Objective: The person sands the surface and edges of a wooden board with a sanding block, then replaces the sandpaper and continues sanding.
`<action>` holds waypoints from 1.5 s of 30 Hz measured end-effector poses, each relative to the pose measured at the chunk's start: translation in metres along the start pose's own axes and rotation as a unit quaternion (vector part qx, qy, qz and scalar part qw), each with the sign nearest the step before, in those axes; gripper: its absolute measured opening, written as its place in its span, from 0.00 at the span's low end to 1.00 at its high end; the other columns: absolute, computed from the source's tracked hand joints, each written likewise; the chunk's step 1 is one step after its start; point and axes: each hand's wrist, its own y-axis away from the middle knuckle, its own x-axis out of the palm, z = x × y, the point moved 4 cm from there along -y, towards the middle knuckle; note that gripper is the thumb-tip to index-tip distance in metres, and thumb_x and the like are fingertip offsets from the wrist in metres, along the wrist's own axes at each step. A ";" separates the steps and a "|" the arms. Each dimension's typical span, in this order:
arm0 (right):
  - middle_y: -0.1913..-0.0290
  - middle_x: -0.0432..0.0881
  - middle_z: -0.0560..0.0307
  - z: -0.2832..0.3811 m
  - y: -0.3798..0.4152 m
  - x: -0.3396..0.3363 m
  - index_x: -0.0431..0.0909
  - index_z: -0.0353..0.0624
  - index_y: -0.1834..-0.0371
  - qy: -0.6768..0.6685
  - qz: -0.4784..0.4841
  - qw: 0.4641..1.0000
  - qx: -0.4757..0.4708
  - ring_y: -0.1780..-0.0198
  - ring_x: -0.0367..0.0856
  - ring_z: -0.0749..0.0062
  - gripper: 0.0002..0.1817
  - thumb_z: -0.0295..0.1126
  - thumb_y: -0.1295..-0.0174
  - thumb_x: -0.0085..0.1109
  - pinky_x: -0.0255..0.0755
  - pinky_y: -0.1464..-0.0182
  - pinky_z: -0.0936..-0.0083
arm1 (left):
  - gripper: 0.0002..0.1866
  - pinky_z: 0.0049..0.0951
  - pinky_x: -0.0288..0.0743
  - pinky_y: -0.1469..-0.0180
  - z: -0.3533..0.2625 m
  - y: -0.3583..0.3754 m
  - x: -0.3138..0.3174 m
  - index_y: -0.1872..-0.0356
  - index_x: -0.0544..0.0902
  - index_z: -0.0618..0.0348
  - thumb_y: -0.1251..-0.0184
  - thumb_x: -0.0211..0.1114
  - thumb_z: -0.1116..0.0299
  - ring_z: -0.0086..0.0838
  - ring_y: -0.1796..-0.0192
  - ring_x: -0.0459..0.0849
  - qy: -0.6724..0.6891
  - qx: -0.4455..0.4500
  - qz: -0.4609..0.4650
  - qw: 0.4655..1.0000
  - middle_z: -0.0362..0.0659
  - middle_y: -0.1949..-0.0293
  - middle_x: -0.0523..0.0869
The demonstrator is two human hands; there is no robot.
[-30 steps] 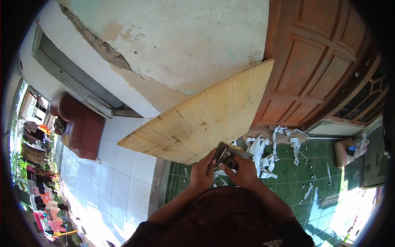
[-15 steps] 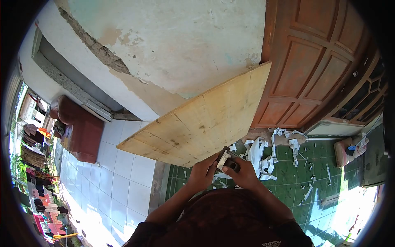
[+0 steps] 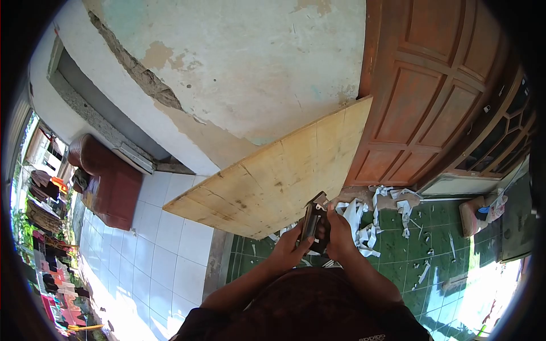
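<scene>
A dark hand tool (image 3: 311, 224), like a planer with a lighter metal part at its top, is held upright between my two hands in front of my body. My left hand (image 3: 289, 248) is closed round its left side. My right hand (image 3: 339, 233) grips its right side, with fingers behind it. Just beyond the tool, a large pale wooden board (image 3: 261, 182) leans against the wall, its surface marked with dark spots.
White curled shavings or strips (image 3: 355, 219) lie on the green tiled floor (image 3: 392, 250). A brown panelled door (image 3: 406, 108) stands at the right, a red-brown sofa (image 3: 111, 190) at the left on white tiles (image 3: 156, 244). A cushion (image 3: 472, 216) lies far right.
Both hands have turned the tool more upright, so its long dark side now shows. The right hand has risen along its side. The view has tilted slightly.
</scene>
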 end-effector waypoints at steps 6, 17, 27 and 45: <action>0.76 0.68 0.67 0.008 -0.013 0.011 0.72 0.48 0.70 0.015 -0.019 1.000 0.015 0.76 0.66 0.78 0.29 0.62 0.22 0.50 0.63 0.71 0.76 | 0.22 0.33 0.76 0.38 -0.011 0.003 0.000 0.30 0.70 0.66 0.19 0.58 0.70 0.27 0.44 0.84 0.030 -0.032 -0.056 0.997 0.46 0.45 0.86; 0.74 0.68 0.66 0.021 -0.035 0.014 0.71 0.49 0.64 -0.133 0.029 0.987 0.089 0.72 0.67 0.74 0.26 0.62 0.24 0.54 0.67 0.64 0.69 | 0.38 0.33 0.66 0.26 0.049 0.023 -0.027 0.19 0.59 0.72 0.35 0.47 0.80 0.34 0.29 0.76 0.242 0.041 0.012 0.969 0.52 0.27 0.75; 0.73 0.69 0.67 0.013 -0.042 0.014 0.70 0.50 0.63 -0.178 0.034 0.977 0.113 0.73 0.69 0.77 0.25 0.62 0.23 0.52 0.69 0.63 0.70 | 0.31 0.35 0.71 0.30 0.035 0.029 -0.023 0.21 0.66 0.67 0.24 0.57 0.77 0.28 0.35 0.79 0.047 0.019 -0.015 0.999 0.48 0.39 0.84; 0.45 0.75 0.49 -0.010 -0.020 -0.004 0.73 0.41 0.38 0.325 -0.104 0.869 -0.358 0.45 0.75 0.58 0.30 0.54 0.30 0.65 0.65 0.40 0.49 | 0.08 0.30 0.74 0.61 0.047 0.022 -0.035 0.57 0.80 0.67 0.24 0.63 0.70 0.33 0.70 0.82 -0.054 0.000 -0.317 0.947 0.52 0.70 0.87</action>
